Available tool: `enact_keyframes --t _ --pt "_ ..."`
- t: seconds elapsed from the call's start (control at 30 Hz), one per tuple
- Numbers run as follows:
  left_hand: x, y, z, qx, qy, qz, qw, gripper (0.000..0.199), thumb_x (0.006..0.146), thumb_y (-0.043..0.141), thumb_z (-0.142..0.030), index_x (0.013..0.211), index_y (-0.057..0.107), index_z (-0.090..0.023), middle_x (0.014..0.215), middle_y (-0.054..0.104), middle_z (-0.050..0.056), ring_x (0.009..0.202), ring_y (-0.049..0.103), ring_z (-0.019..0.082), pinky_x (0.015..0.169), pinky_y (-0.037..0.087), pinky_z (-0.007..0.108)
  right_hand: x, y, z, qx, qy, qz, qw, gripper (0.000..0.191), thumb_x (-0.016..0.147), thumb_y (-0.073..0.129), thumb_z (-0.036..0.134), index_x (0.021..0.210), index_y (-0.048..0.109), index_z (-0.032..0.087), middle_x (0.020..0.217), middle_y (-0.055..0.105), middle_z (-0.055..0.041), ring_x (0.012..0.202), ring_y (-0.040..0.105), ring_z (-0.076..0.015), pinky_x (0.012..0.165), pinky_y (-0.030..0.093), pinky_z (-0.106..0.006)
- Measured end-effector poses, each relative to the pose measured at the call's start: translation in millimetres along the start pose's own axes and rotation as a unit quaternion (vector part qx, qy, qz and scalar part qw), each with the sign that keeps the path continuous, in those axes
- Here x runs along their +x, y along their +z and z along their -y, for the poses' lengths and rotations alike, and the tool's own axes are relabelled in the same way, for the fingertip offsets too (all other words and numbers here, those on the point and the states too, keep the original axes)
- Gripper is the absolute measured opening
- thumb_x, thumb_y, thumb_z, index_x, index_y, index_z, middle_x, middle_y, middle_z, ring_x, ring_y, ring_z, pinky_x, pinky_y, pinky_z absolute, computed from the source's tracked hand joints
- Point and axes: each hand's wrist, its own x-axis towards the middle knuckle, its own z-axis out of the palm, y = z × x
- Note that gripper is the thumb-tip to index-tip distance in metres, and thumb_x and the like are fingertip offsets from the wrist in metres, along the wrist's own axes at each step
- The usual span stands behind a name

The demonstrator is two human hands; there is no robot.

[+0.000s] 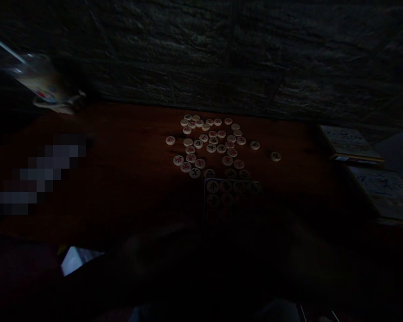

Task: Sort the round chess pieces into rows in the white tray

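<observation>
Round Chinese chess pieces [213, 140] with red or black characters lie loosely on the dark wooden table [127, 170]. Some show a blank face. Nearer to me, a square box [204, 199] holds several pieces in rows, and its near part is lost in shadow. My left hand [147, 246] is a dim shape at the near left of the box. On the near right, my right hand [298, 243] is fainter still. Darkness hides the fingers of both hands, so I cannot make out what they touch or hold.
A plastic cup with a straw [42, 82] stands at the far left. Two flat boxes [351, 141] with written lids lie at the right. A rough stone wall [201, 53] rises behind the table. Something white [77, 259] shows below the near left edge.
</observation>
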Motion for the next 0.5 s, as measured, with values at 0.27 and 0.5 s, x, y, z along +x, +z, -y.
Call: enact_keyframes --t 0.27,0.5 --pt "0.4 -3.4 1.4 0.003 -0.011 0.035 0.999 0.025 0.099 0.06 -0.036 0.122 0.065 -0.027 0.131 0.062 0.009 0.112 0.063 0.022 0.092 0.057 0.039 -2.1 -4.2 3.6 -0.009 -0.021 0.026 0.999 0.024 0.101 0.058 0.036 0.12 0.066 0.024 0.129 0.064 -0.0086 0.106 0.065 -0.0215 0.09 0.057 -0.04" --pt "-1.0 -3.6 -0.2 0.016 -0.023 0.036 0.999 0.032 0.099 0.06 -0.035 0.127 0.061 -0.019 0.13 0.062 0.011 0.109 0.065 0.023 0.092 0.057 0.044 -2.7 -3.0 4.7 -0.029 -0.039 0.03 0.998 0.028 0.101 0.058 0.036 0.125 0.063 0.023 0.132 0.062 -0.0103 0.108 0.065 -0.0214 0.092 0.057 -0.042"
